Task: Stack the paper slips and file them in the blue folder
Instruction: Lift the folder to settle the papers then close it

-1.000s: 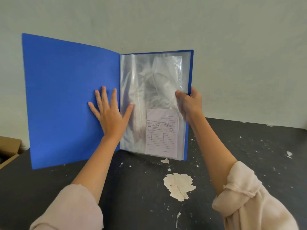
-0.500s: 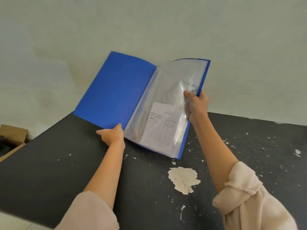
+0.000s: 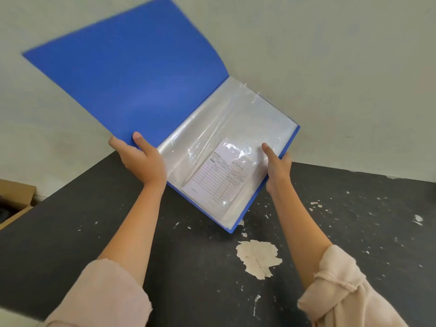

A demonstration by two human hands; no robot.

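Holding open blue plastic folder (image 3: pixel 132 74) tilted above dark counter (image 3: pixel 70 232): left hand (image 3: pixel 141 159) pinching cover edge, right hand (image 3: pixel 277 166) gripping sleeve side. White ruled paper slips (image 3: pixel 219 178) sit in clear pocket; tilt could slide them out.

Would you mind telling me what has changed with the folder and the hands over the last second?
The left hand left its flat press on the cover and took a grip on the cover's lower edge. The blue folder tipped back from upright, its right side dropping. The right hand still holds the right edge, and the paper slip remains in its sleeve.
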